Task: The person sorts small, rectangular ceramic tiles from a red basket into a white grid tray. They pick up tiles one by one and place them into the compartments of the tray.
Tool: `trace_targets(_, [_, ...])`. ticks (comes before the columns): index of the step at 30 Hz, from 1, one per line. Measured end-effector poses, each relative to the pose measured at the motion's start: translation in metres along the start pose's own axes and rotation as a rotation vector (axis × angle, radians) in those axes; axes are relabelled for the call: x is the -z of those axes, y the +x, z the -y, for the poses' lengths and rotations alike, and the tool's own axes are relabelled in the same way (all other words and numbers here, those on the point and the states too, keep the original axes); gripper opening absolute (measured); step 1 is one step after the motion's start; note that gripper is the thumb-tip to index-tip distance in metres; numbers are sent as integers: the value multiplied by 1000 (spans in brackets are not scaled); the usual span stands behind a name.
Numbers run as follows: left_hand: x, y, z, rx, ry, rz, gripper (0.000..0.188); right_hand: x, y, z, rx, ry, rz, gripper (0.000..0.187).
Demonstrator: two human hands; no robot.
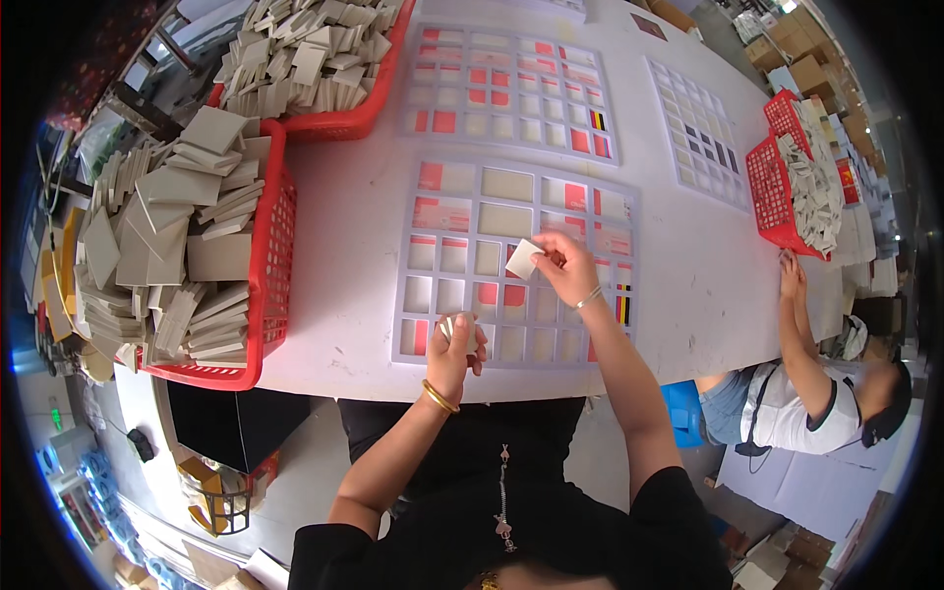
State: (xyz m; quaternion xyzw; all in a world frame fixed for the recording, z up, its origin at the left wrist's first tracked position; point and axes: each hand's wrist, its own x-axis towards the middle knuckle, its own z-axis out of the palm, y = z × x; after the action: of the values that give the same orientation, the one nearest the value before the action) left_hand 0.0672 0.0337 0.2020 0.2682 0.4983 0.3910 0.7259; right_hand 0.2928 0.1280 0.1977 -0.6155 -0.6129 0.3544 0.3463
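My right hand pinches a small off-white square board piece between thumb and fingers, above the middle of a pale lavender compartment tray. In my left hand, near the tray's front edge, is a small stack of similar board pieces, partly hidden by the fingers. Some tray compartments show plain off-white or grey surfaces; others show pink and white printed surfaces. Striped black, yellow and red bits lie along its right side.
A second compartment tray lies behind, with a third at far right. Red baskets heaped with board pieces stand at left. More red baskets sit at right, beside another person's hands.
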Motion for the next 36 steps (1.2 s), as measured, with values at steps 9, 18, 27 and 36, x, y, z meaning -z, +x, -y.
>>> trace_targets(9, [-2,-9,0,10,-176,24,52,-4,17,-16,512,-541,-35,22])
trace_targets(18, [-3,-4,-3,-42,-83,41,52,-25,-36,60,188,37,535,25])
trace_targets(27, [18,-8,1,-192,-83,-205,44,-34,-31,23,90,-14,146,22])
trace_targets(36, [17,-11,17,-256,40,-134,14,-50,-33,40,541,-398,-77,25])
